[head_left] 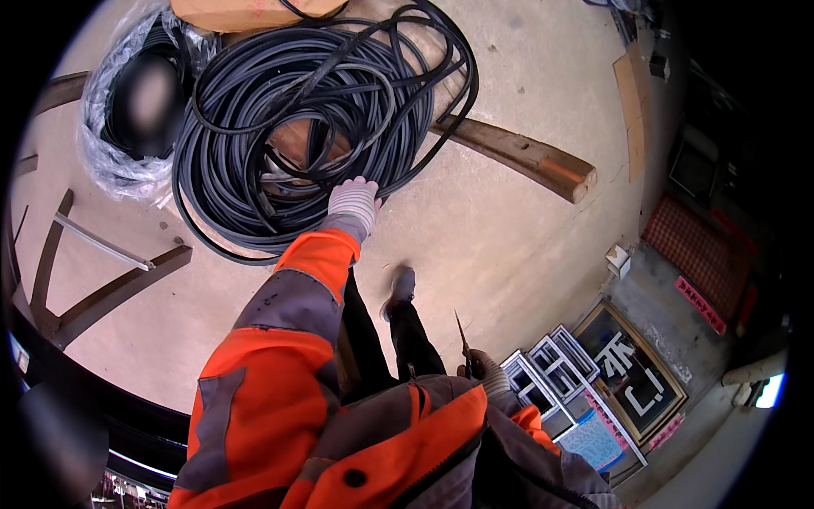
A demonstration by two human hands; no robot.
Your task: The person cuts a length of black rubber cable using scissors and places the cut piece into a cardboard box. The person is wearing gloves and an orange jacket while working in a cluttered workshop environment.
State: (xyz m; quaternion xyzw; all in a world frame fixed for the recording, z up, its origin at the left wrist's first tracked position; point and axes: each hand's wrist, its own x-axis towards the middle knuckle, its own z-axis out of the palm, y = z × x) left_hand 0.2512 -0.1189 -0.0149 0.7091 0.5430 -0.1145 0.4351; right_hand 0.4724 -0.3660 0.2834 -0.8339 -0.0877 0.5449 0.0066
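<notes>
A large loose coil of black rubber strip (229, 110) lies in a heap in front of me. My left hand (353, 200), in a pale knitted glove, reaches to the near right edge of the coil. Its fingers are curled on the strands, and the sleeve is orange and grey. Close to my body, at my right hip, my right hand (485, 370) is closed on a slim, pointed blade that looks like a knife (461, 332). That blade points up and away from me; its handle is mostly hidden in the hand.
A plastic-wrapped coil (93, 144) stands at the left. Wooden beams lie at right (526, 159) and lower left (110, 293). A cardboard piece (254, 12) sits behind the coil. Framed panels (585, 339) lean at lower right. My shoe (398, 288) is on the concrete floor (517, 229).
</notes>
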